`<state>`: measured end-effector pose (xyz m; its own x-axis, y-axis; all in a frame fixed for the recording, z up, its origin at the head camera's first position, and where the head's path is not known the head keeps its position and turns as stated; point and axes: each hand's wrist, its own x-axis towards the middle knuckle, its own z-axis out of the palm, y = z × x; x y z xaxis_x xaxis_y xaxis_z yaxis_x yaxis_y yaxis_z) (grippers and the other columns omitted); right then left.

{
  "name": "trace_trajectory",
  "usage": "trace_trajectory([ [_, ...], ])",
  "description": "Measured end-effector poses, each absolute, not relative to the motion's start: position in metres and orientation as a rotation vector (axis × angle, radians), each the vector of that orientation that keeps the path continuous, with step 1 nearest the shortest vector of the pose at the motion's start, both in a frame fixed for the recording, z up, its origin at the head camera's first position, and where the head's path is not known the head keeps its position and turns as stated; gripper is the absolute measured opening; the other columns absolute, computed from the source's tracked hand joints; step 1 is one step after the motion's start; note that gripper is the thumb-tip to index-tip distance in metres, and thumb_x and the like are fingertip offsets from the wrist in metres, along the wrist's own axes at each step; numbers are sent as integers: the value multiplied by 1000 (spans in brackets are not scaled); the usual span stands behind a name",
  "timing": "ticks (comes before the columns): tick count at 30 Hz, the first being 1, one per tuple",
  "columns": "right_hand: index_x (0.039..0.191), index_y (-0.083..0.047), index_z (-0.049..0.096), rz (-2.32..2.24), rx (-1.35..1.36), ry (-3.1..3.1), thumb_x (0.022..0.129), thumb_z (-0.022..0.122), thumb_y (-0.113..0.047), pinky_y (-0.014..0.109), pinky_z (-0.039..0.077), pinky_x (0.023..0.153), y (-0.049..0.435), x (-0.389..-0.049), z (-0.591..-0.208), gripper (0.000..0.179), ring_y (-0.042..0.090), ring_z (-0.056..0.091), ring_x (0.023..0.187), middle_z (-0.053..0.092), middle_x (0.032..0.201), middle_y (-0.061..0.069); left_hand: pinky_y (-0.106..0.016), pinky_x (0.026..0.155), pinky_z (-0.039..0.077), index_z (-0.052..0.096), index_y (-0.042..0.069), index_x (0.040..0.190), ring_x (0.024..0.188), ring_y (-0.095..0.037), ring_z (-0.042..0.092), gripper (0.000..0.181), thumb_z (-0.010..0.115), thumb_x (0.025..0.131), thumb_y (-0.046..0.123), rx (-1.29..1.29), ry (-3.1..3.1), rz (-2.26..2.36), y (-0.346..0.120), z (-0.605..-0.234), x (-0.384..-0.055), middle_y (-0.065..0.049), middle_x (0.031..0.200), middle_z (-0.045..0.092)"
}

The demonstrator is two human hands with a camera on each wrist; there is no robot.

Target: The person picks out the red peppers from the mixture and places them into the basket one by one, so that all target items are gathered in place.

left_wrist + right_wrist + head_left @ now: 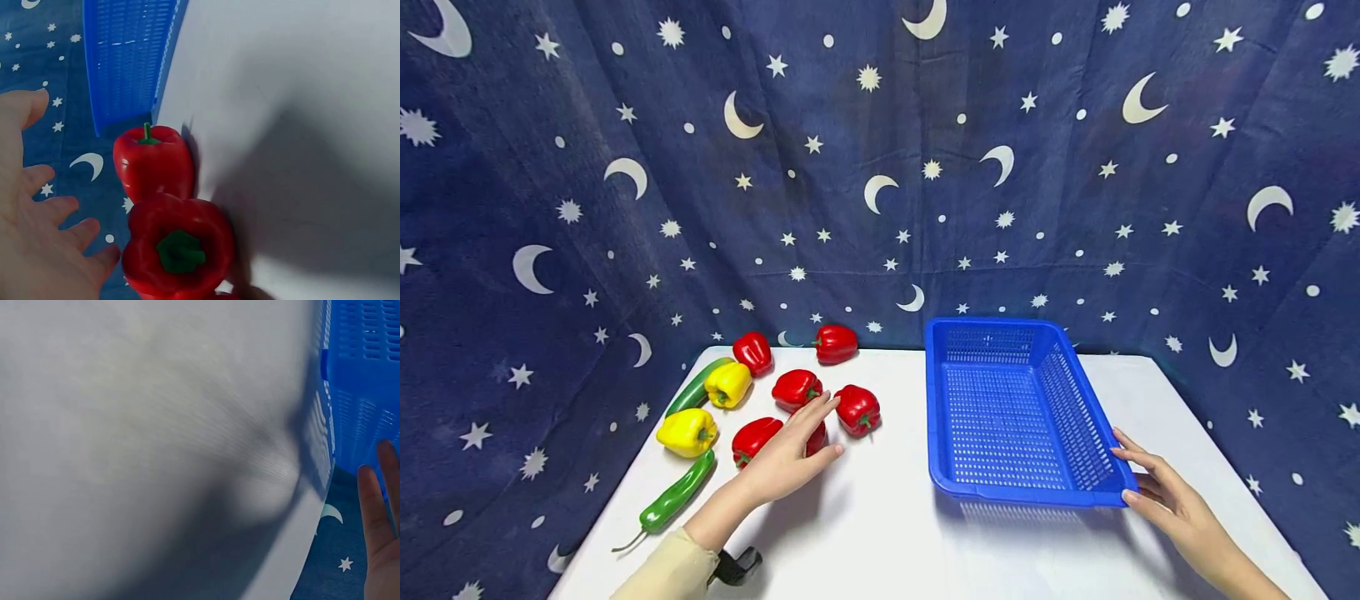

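In the head view my left hand (pixel 797 454) is held over a group of red bell peppers (pixel 857 410), its fingers spread and nothing in its grasp. One red pepper (pixel 817 438) is partly hidden behind it. The left wrist view shows two red peppers (pixel 178 250) with green stems beside the extended fingers. My right hand (pixel 1172 500) is at the near right corner of a blue plastic basket (pixel 1000 492), thumb by the front rim and fingertips at the side rim. In the right wrist view its fingers (pixel 373 506) look straight. No vegetables lie inside the basket.
Two yellow bell peppers (pixel 687 432), a long green chili pepper (pixel 677 497) and a green cucumber-like vegetable (pixel 696 389) lie at the left. More red peppers (pixel 835 344) sit near the back edge of the white table (pixel 880 533). A dark blue star-patterned curtain (pixel 850 233) hangs behind.
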<state>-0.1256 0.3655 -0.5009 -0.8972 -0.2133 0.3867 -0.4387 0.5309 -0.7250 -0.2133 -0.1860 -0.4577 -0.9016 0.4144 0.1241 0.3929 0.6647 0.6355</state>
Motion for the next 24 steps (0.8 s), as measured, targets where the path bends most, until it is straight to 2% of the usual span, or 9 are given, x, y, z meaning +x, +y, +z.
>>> trace_trajectory([
  [5, 149, 1, 45, 1325, 547, -2500, 96, 57, 10, 8, 41, 96, 363, -122, -506, 55, -3, 44, 135, 27, 166, 16, -61, 116, 31, 38, 21, 160, 151, -30, 28, 76, 68, 95, 49, 680, 2798, 1116, -181, -452, -226, -6, 165, 31],
  [8, 150, 3, 42, 1411, 558, -2482, 97, 56, 12, 11, 46, 93, 363, -121, -509, 56, -3, 54, 125, 24, 168, 12, -62, 115, 31, 39, 21, 159, 151, -30, 29, 76, 68, 95, 50, 665, 2765, 1120, -179, -448, -234, -5, 165, 31],
  [11, 151, 5, 39, 1494, 567, -2464, 97, 53, 13, 13, 48, 93, 362, -121, -510, 56, 0, 57, 122, 21, 169, 7, -61, 115, 31, 41, 22, 158, 150, -28, 31, 74, 68, 95, 50, 657, 2741, 1116, -178, -444, -242, -3, 165, 32],
  [17, 145, 8, 37, 1655, 573, -2398, 99, 49, 15, 15, 49, 95, 360, -124, -509, 48, -1, 51, 130, 15, 171, 6, -55, 115, 35, 39, 21, 158, 146, -27, 38, 75, 67, 95, 51, 645, 2700, 1086, -178, -435, -255, -4, 163, 34],
  [24, 139, 14, 31, 1822, 646, -2288, 98, 41, 17, 20, 52, 94, 356, -124, -509, 42, -1, 43, 137, 12, 171, 5, -59, 111, 39, 39, 23, 158, 139, -39, 45, 76, 67, 94, 52, 560, 2635, 1087, -179, -428, -269, -8, 157, 43],
])
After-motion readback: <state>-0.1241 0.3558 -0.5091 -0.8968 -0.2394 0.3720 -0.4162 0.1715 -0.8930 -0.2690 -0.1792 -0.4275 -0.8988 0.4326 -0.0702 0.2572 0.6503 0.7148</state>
